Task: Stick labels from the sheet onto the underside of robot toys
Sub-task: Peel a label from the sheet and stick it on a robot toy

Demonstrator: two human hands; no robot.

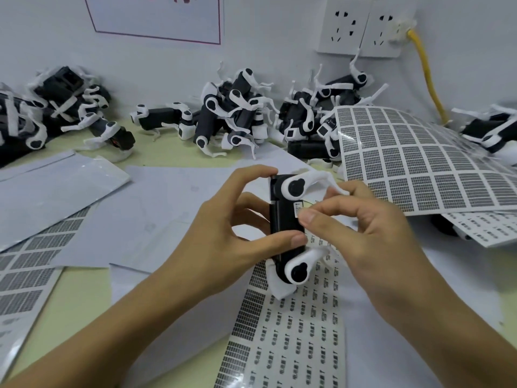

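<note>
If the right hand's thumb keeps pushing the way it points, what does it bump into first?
Most likely the small label on the black robot toy held by the left hand; the right hand thumb looks already on it.

A toy (288,228) sits between the hands, left hand (223,233) on its left, right hand (361,228) on its right, above a label sheet (288,331) on the near counter (81,298). Toy piles (237,113) lie far, along the wall (265,37); another sheet (419,163) lies right.

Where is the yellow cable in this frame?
In the head view, the yellow cable is at the upper right, hanging down the wall from the wall socket behind the curled label sheet.
</note>
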